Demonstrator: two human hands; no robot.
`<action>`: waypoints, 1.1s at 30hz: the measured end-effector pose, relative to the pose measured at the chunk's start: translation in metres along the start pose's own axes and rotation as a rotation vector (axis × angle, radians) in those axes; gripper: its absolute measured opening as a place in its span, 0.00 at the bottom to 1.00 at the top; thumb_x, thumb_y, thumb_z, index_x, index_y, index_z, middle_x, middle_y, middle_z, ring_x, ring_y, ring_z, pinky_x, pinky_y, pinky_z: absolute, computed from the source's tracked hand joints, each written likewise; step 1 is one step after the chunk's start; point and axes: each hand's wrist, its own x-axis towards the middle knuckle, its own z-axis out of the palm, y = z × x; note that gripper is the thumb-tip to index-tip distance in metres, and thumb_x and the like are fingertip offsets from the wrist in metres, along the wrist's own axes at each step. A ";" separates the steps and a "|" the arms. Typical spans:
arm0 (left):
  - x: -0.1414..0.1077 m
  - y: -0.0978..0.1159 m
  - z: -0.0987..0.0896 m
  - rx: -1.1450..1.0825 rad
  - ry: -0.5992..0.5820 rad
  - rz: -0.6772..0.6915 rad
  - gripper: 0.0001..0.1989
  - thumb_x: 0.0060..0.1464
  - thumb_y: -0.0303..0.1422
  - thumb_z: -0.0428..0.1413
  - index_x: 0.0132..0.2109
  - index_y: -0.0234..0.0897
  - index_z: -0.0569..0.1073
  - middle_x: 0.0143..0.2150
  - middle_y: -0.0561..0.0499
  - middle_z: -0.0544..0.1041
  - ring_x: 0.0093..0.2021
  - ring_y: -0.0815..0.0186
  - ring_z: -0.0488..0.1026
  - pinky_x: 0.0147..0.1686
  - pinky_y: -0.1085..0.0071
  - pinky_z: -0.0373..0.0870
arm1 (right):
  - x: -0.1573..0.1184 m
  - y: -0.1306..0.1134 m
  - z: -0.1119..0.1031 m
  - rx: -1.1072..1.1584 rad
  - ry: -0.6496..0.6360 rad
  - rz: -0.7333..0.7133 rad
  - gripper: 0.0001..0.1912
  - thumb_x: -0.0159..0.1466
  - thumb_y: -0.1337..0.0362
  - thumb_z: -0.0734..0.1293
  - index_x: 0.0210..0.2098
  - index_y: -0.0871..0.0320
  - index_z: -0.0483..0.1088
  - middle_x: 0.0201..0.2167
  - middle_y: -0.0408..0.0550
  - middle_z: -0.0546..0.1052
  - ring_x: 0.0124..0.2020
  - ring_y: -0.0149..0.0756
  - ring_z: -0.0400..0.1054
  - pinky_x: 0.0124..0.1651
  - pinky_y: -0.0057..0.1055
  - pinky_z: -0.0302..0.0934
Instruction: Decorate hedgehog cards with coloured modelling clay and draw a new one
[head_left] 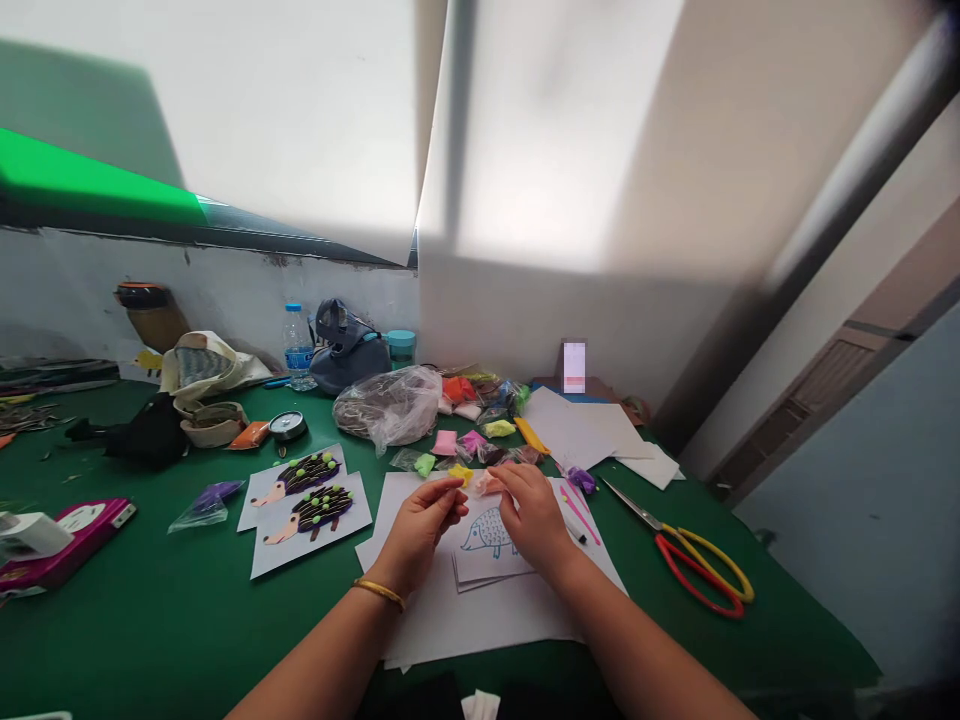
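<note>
My left hand (429,525) is raised over the white paper (427,625), thumb and fingertips pressed together; anything between them is too small to make out. My right hand (529,512) is beside it, fingers bent and pointing left, next to a lump of peach clay (487,484). Its fingertips partly hide the clay, so a hold on it is unclear. Below and between the hands lies a card with a blue hedgehog drawing (491,532), its right part covered by my right hand. Yellow clay (460,473) sits just beyond the fingertips.
Two finished hedgehog cards (311,530) lie at the left. Open scissors (694,560) are at the right. Clay packets (445,443), a plastic bag (390,405), a bottle (298,350) and a lit phone (574,367) stand or lie toward the wall.
</note>
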 end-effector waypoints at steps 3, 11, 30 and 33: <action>0.000 -0.002 -0.001 0.054 -0.039 -0.030 0.21 0.40 0.44 0.69 0.37 0.34 0.77 0.28 0.51 0.77 0.26 0.70 0.73 0.29 0.74 0.67 | -0.015 -0.015 -0.005 0.092 0.013 -0.031 0.22 0.62 0.74 0.60 0.52 0.53 0.71 0.48 0.50 0.75 0.51 0.43 0.66 0.54 0.44 0.61; 0.002 -0.006 -0.001 0.164 -0.071 0.015 0.20 0.39 0.44 0.70 0.35 0.33 0.79 0.29 0.49 0.78 0.28 0.68 0.72 0.32 0.71 0.68 | -0.036 -0.025 0.002 0.162 0.009 -0.026 0.17 0.62 0.72 0.61 0.48 0.52 0.72 0.42 0.49 0.76 0.44 0.43 0.68 0.48 0.44 0.63; 0.005 -0.010 -0.004 0.275 -0.150 0.131 0.18 0.38 0.40 0.70 0.36 0.37 0.79 0.31 0.49 0.78 0.32 0.65 0.73 0.34 0.69 0.69 | -0.035 -0.023 0.002 0.196 0.013 0.011 0.16 0.63 0.71 0.61 0.47 0.52 0.72 0.41 0.48 0.76 0.44 0.42 0.68 0.48 0.42 0.63; 0.006 -0.009 -0.006 0.297 -0.152 0.143 0.17 0.36 0.41 0.71 0.32 0.36 0.78 0.28 0.51 0.77 0.30 0.66 0.72 0.33 0.70 0.69 | -0.035 -0.023 0.002 0.192 0.022 0.003 0.16 0.62 0.71 0.62 0.47 0.52 0.72 0.40 0.48 0.76 0.43 0.42 0.68 0.47 0.42 0.63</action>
